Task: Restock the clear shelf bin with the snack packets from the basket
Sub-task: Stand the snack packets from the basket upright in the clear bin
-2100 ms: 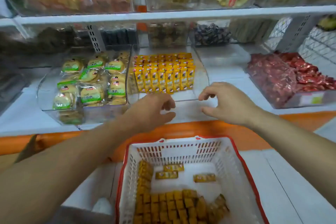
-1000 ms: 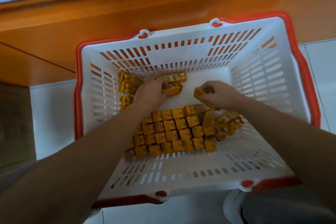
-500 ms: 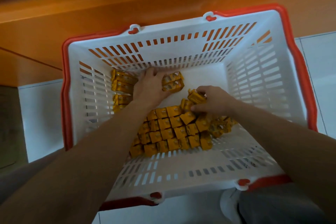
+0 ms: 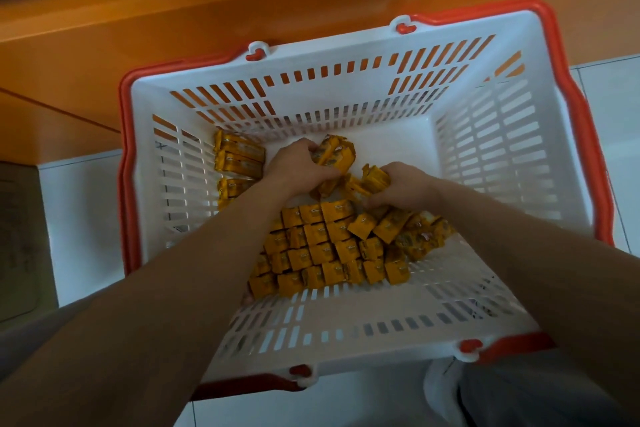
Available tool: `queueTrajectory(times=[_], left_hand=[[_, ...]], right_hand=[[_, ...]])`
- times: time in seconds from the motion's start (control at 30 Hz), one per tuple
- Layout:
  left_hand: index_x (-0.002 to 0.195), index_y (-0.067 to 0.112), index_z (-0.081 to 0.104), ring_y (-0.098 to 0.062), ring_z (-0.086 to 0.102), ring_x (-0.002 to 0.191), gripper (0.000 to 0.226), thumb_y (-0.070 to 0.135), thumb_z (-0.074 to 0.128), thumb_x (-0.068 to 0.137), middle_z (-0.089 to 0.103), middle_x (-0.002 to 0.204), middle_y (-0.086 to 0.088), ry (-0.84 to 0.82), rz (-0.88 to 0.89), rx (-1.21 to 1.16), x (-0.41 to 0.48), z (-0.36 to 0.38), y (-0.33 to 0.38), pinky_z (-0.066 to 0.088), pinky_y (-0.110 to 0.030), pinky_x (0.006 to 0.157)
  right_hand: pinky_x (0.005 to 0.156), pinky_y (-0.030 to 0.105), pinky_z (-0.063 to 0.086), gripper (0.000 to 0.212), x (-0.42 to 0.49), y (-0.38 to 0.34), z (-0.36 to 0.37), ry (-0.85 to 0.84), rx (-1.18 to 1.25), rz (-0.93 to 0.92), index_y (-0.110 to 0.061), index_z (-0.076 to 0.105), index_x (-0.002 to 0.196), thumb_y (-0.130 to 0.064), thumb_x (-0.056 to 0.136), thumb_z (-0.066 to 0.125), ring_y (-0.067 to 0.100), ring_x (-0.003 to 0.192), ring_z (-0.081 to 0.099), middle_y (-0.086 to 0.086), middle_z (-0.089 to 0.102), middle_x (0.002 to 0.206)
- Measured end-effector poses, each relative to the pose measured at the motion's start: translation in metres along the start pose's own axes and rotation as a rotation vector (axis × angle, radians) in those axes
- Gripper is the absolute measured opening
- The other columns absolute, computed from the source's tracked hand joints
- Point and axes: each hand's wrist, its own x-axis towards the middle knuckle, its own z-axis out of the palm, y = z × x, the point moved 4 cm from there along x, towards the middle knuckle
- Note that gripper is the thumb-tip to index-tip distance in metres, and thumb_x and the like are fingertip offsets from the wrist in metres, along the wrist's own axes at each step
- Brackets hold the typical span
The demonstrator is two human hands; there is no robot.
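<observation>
Looking down, both hands are deep in the white basket (image 4: 346, 55): the left hand (image 4: 298, 166) is curled round a bunch of yellow snack packets (image 4: 334, 152) and the right hand (image 4: 405, 187) pinches a second bunch (image 4: 372, 178) just beside it. To lift well, I'd say each hand should square its packets into a tidy stack and close firmly, since loose wrappers look apt to fan out and drop. The main block of packets (image 4: 329, 246) lies just below both grips, nearer the person, a side stack (image 4: 237, 156) sits left of the left hand by the wall, and the shelf bin is out of view.
</observation>
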Motion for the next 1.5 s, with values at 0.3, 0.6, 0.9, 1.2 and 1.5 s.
queueTrajectory(times=[0.3,0.6,0.9,1.2,1.5], left_hand=[[0.139,0.022,0.052,-0.024,0.064,0.108,0.076,0.052,0.083,0.077,0.061,0.125,-0.004,-0.033,-0.046,-0.050,-0.040,-0.047,0.015,0.058,-0.044,0.094],[0.131,0.021,0.056,-0.019,0.066,0.100,0.064,0.045,0.083,0.079,0.064,0.115,-0.003,-0.001,0.050,-0.203,-0.164,-0.131,0.102,0.059,-0.036,0.082],[0.109,0.008,0.067,-0.026,0.073,0.074,0.046,0.024,0.074,0.067,0.074,0.094,-0.014,0.067,0.336,-0.869,-0.317,-0.206,0.191,0.059,-0.032,0.059],[0.120,0.018,0.061,-0.028,0.078,0.081,0.064,0.031,0.081,0.061,0.079,0.098,-0.010,0.260,0.316,-1.118,-0.332,-0.221,0.188,0.060,-0.035,0.061],[0.128,0.026,0.047,-0.025,0.078,0.076,0.088,0.029,0.087,0.050,0.079,0.086,-0.005,0.322,0.228,-1.010,-0.304,-0.238,0.172,0.064,-0.043,0.064]], right_hand=[[0.052,0.024,0.048,0.013,-0.051,-0.023,-0.040,0.308,0.340,-0.037,-0.016,0.068,0.087,-0.027,0.087,0.076,0.016,0.070,0.067,0.003,0.070,0.081],[0.065,0.031,0.054,0.007,-0.163,-0.114,-0.085,0.352,0.515,-0.211,-0.020,0.075,0.087,-0.027,0.085,0.077,0.023,0.080,0.071,0.000,0.076,0.081],[0.076,0.035,0.059,0.033,-0.312,-0.224,-0.114,0.197,0.920,-0.567,-0.006,0.073,0.113,-0.024,0.085,0.073,0.030,0.101,0.073,0.015,0.074,0.111],[0.062,0.029,0.055,0.016,-0.330,-0.265,-0.093,0.335,0.908,-0.584,-0.022,0.080,0.086,-0.035,0.078,0.078,0.018,0.077,0.074,0.005,0.077,0.084],[0.072,0.026,0.054,0.016,-0.308,-0.273,-0.097,0.369,0.637,-0.616,-0.031,0.077,0.091,-0.017,0.085,0.075,0.012,0.074,0.069,0.001,0.076,0.081]])
